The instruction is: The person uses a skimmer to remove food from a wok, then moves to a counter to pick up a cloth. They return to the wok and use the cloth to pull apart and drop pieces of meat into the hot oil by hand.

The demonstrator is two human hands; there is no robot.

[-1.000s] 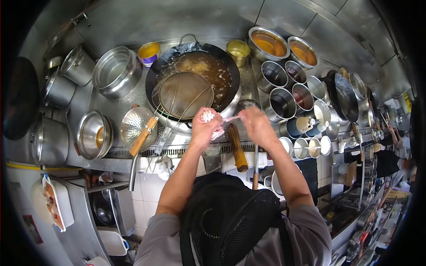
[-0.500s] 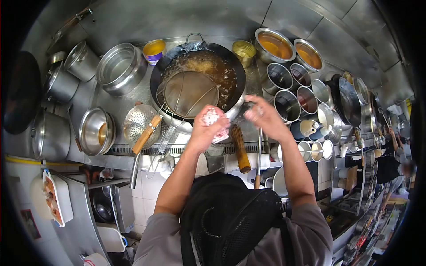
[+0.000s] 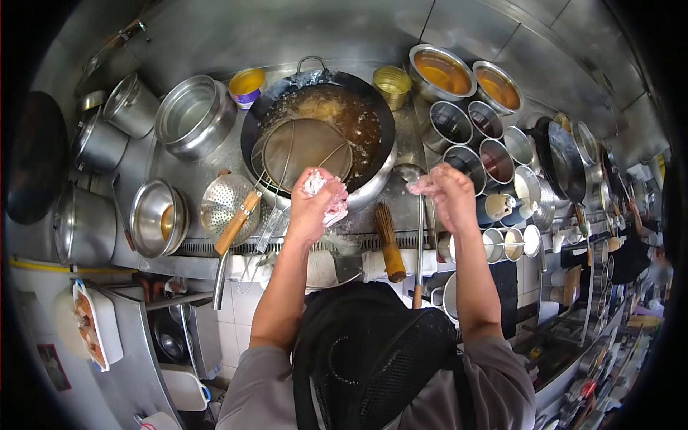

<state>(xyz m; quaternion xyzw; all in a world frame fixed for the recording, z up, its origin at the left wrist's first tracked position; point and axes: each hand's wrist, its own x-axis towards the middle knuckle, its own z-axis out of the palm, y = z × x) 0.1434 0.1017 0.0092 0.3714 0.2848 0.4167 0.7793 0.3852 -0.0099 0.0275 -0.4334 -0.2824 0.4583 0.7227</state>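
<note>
My left hand point(image 3: 304, 215) is closed around a clump of raw pink meat point(image 3: 335, 206) with a white coating, in front of the wok. Between the fingertips of my right hand point(image 3: 457, 199) is a smaller pink meat piece point(image 3: 423, 186), off the wok's right edge. Dark oil bubbles in the black wok point(image 3: 285, 87), with pale golden food frying toward the back. A round wire-mesh strainer point(image 3: 308, 149) rests over the wok's near left side. The ladle point(image 3: 420, 236) lies close below my right hand.
A bamboo brush point(image 3: 390, 247) and a perforated scoop point(image 3: 223, 204) lie along the front ledge. Steel pots point(image 3: 193, 115) stand left. Sauce containers point(image 3: 451, 123) and bowls of orange liquid point(image 3: 441, 72) crowd the right. A person point(image 3: 631, 254) is at the far right.
My hands have drawn farther apart. The left moved left with the meat clump; the right moved right and down from the wok's edge, and a pink piece now shows in its fingers.
</note>
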